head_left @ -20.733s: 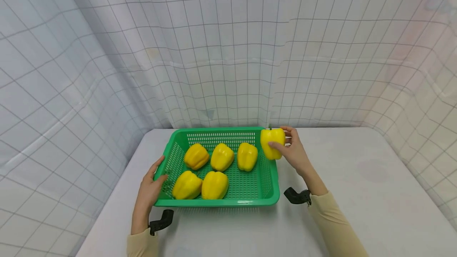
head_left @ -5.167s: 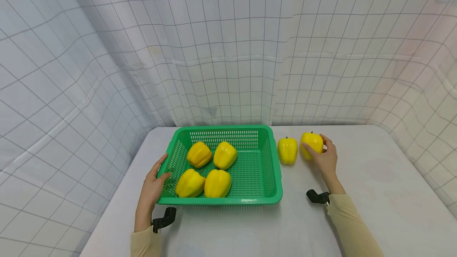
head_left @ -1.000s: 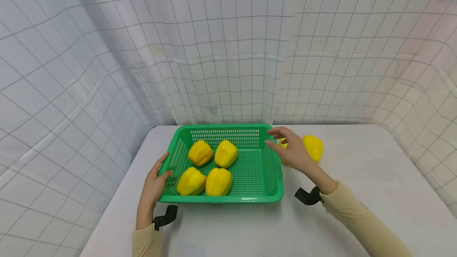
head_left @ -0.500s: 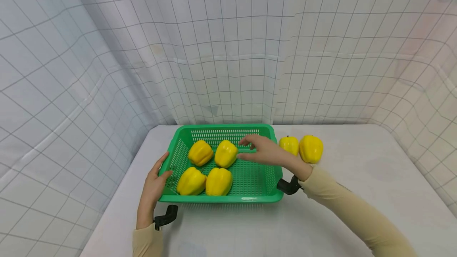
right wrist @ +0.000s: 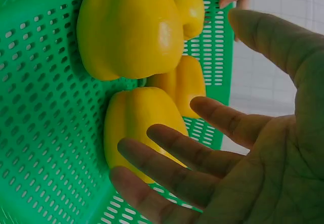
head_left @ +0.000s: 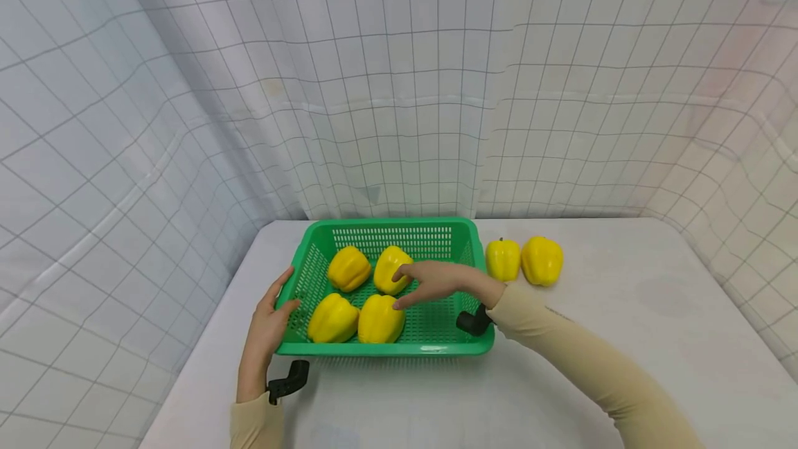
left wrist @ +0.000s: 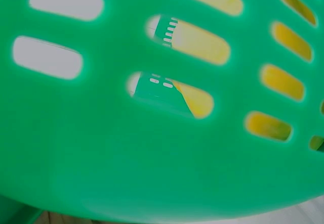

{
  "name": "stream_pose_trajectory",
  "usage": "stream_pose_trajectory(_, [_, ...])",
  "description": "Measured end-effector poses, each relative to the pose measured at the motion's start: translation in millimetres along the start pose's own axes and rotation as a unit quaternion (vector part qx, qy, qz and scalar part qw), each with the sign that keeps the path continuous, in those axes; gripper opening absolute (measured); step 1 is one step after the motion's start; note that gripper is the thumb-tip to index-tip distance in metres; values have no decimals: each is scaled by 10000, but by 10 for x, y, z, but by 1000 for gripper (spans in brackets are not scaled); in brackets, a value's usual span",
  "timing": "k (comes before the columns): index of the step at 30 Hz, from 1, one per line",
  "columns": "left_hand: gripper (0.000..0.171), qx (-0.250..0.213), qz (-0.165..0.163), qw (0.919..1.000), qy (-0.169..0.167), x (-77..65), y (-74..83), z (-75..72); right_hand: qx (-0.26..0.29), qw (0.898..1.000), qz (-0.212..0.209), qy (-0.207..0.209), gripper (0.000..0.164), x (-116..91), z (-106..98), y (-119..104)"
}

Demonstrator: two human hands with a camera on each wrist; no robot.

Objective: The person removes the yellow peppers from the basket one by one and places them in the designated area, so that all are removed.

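Note:
A green perforated plastic basket (head_left: 436,350) holds several yellow bell peppers, including a front middle one (head_left: 380,323) and a back one (head_left: 388,269). My left hand (head_left: 267,324) grips the basket's left rim, thumb inside. Only the basket's green wall (left wrist: 101,143), with yellow behind its slots, fills the left wrist view. Over the peppers hovers my right hand (head_left: 433,279), thumb and fingers spread and holding nothing. In the right wrist view, its fingers (right wrist: 172,183) extend over one pepper (right wrist: 134,120), while a larger-looking pepper (right wrist: 131,27) lies beyond.
On the white table (head_left: 648,324), right of the basket, two more yellow peppers stand side by side, a nearer-to-basket one (head_left: 502,260) and an outer one (head_left: 542,261). A white gridded curtain (head_left: 399,123) encloses the back and sides.
Two peppers have gone from the basket to the table on its right. After letting go of the second, my right hand has moved left over the basket. My left hand has stayed at the rim.

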State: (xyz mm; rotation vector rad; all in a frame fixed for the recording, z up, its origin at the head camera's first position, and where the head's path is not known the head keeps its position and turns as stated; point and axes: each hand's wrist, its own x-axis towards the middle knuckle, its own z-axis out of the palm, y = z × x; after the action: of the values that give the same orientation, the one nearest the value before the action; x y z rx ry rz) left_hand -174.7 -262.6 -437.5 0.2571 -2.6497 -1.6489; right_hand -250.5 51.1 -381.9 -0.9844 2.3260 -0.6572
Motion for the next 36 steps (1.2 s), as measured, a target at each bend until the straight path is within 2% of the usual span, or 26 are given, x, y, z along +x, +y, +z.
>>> stream_pose_trajectory(8, [60,76,-57,10000,21,-15,6,-12,-21,9990,174,-401,65,149,69,-6])
stream_pose_trajectory(19, [60,13,-34,10000,12,-14,10,1,158,9962,184,-834,72,338,178,38])
stream_pose_trajectory(24, [60,-59,11,10000,-2,-17,15,5,59,9960,239,-853,75,384,234,13])
stream_pose_trajectory(31, [60,-59,19,10000,4,-13,14,7,200,9950,474,-858,75,424,286,-1])
stream_pose_trajectory(36, [60,-37,-10,10000,10,-8,9,9,246,9947,494,-862,75,446,307,17])
